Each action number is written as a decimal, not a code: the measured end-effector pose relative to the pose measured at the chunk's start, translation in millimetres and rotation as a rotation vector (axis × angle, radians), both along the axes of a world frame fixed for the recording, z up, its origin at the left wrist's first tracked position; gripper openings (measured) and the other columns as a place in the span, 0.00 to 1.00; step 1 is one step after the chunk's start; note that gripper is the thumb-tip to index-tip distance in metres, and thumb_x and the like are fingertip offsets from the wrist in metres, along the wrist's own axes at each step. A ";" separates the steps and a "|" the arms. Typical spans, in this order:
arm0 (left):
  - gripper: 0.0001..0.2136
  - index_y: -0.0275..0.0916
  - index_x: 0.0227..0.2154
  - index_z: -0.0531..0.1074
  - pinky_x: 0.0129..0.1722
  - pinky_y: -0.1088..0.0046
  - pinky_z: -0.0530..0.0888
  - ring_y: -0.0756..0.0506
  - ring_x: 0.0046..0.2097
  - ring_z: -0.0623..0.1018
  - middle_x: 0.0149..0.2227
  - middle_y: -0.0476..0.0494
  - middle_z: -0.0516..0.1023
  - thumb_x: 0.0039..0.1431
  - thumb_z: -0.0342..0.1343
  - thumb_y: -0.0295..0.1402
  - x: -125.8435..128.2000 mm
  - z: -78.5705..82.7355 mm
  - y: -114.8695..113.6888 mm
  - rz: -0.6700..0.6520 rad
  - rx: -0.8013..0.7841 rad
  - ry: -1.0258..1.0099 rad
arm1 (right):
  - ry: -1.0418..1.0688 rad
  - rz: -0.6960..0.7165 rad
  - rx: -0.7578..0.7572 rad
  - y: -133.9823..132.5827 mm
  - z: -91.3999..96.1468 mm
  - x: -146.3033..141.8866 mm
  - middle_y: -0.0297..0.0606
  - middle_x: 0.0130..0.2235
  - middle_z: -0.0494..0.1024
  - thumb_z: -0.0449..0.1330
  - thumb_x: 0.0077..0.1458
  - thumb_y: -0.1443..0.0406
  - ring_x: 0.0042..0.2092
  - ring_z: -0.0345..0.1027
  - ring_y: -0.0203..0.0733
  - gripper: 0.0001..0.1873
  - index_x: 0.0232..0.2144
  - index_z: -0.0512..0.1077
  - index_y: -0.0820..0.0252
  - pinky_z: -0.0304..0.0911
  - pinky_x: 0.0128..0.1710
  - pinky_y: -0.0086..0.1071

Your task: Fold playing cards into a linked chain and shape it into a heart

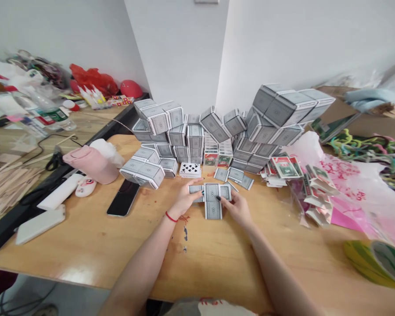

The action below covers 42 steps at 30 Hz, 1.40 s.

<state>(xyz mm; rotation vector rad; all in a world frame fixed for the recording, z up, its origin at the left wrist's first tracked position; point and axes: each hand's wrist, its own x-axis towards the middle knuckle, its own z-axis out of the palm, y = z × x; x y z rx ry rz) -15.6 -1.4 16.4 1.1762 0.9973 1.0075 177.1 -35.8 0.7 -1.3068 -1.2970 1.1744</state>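
Between my two hands are playing cards point(213, 207) with grey patterned backs, one upright piece crossing others that lie sideways. My left hand point(186, 196) pinches the left end of the cards, thumb in front. On the right end, my right hand point(236, 204) grips with its thumb pressed on the patterned face. Just behind my hands lies a face-up stack of cards point(190, 169) with a spade card on top. A few folded cards point(237, 175) lie behind my right hand. Farther back rise blocks made of folded cards point(195, 136), piled in stepped stacks.
Card boxes point(285, 168) and opened boxes point(319, 193) lie right, beside pink-white plastic point(355, 175). A tape roll point(378, 263) is near right. Left are a black phone point(123, 198), a white power bank point(41, 224), a pink bottle point(92, 163) and scissors point(55, 159).
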 end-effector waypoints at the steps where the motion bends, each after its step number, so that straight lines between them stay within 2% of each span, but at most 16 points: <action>1: 0.21 0.37 0.45 0.66 0.40 0.74 0.67 0.48 0.41 0.71 0.45 0.42 0.70 0.44 0.58 0.28 1.5 3.5 -3.2 0.031 0.053 0.033 | -0.033 -0.048 0.066 0.4 0.3 0.4 0.37 0.29 0.72 0.60 0.43 0.58 0.33 0.67 0.41 0.12 0.28 0.67 0.60 0.65 0.33 0.33; 4: 0.17 0.38 0.41 0.68 0.45 0.72 0.65 0.47 0.44 0.70 0.45 0.42 0.70 0.45 0.57 0.28 7.1 16.3 -16.6 0.092 0.182 0.103 | -0.022 -0.105 0.194 -0.2 3.4 1.4 0.40 0.36 0.71 0.62 0.41 0.60 0.41 0.64 0.44 0.10 0.27 0.69 0.59 0.63 0.41 0.36; 9: 0.15 0.39 0.40 0.67 0.45 0.71 0.66 0.46 0.43 0.72 0.42 0.42 0.72 0.47 0.56 0.30 15.8 31.3 -41.7 0.106 0.239 0.115 | 0.075 -0.209 0.250 -11.4 13.6 -6.7 0.38 0.34 0.71 0.63 0.41 0.62 0.38 0.65 0.43 0.11 0.30 0.68 0.57 0.64 0.41 0.36; 15: 0.13 0.39 0.41 0.66 0.45 0.69 0.67 0.46 0.41 0.73 0.40 0.41 0.73 0.50 0.53 0.30 18.3 23.8 -56.4 0.088 0.380 0.210 | 0.061 -0.315 0.358 -21.1 26.2 -12.2 0.38 0.29 0.72 0.63 0.41 0.64 0.36 0.66 0.44 0.05 0.21 0.69 0.56 0.63 0.40 0.39; 21: 0.16 0.39 0.45 0.61 0.47 0.68 0.66 0.45 0.43 0.73 0.41 0.40 0.73 0.52 0.51 0.29 16.2 22.3 -57.4 0.015 0.432 0.226 | 0.046 -0.277 0.415 -18.5 27.4 -7.1 0.38 0.30 0.73 0.63 0.41 0.65 0.41 0.65 0.47 0.04 0.19 0.70 0.55 0.60 0.45 0.44; 25: 0.16 0.39 0.44 0.61 0.45 0.69 0.67 0.46 0.41 0.73 0.38 0.41 0.73 0.51 0.51 0.30 16.3 27.1 -55.1 0.046 0.405 0.167 | 0.063 -0.163 0.352 -16.1 21.0 -1.5 0.38 0.33 0.74 0.63 0.42 0.65 0.48 0.61 0.48 0.02 0.21 0.72 0.55 0.55 0.50 0.44; 28: 0.16 0.38 0.44 0.60 0.43 0.71 0.68 0.46 0.41 0.73 0.38 0.41 0.72 0.51 0.52 0.30 17.5 27.8 -52.0 0.050 0.394 0.154 | 0.110 -0.080 0.218 -14.3 15.8 -1.1 0.38 0.36 0.73 0.62 0.43 0.65 0.47 0.63 0.46 0.03 0.25 0.72 0.56 0.57 0.48 0.41; 31: 0.14 0.38 0.42 0.60 0.43 0.71 0.68 0.47 0.42 0.72 0.38 0.41 0.72 0.51 0.52 0.29 18.9 24.8 -48.8 0.075 0.409 0.166 | 0.163 -0.175 0.135 -12.4 12.7 -4.7 0.38 0.34 0.72 0.63 0.40 0.64 0.39 0.66 0.43 0.10 0.28 0.69 0.57 0.63 0.41 0.38; 35: 0.13 0.39 0.41 0.60 0.43 0.70 0.69 0.48 0.41 0.72 0.38 0.43 0.71 0.51 0.51 0.28 19.2 18.4 -45.6 0.106 0.449 0.173 | 0.279 -0.327 0.174 -9.9 13.7 -2.3 0.31 0.28 0.70 0.66 0.34 0.65 0.31 0.66 0.37 0.15 0.27 0.66 0.57 0.64 0.34 0.32; 38: 0.14 0.39 0.42 0.59 0.43 0.69 0.69 0.48 0.41 0.73 0.38 0.44 0.71 0.51 0.51 0.27 18.4 15.9 -43.8 0.103 0.442 0.162 | 0.293 -0.323 0.142 -8.4 14.7 7.7 0.29 0.23 0.70 0.67 0.33 0.66 0.26 0.65 0.34 0.12 0.24 0.68 0.59 0.63 0.30 0.30; 42: 0.15 0.39 0.41 0.60 0.43 0.69 0.69 0.48 0.42 0.73 0.40 0.43 0.70 0.50 0.52 0.26 17.6 17.5 -42.2 0.100 0.420 0.165 | 0.295 -0.285 0.076 -7.5 12.2 17.5 0.30 0.20 0.73 0.67 0.32 0.67 0.24 0.66 0.35 0.10 0.18 0.68 0.60 0.62 0.28 0.30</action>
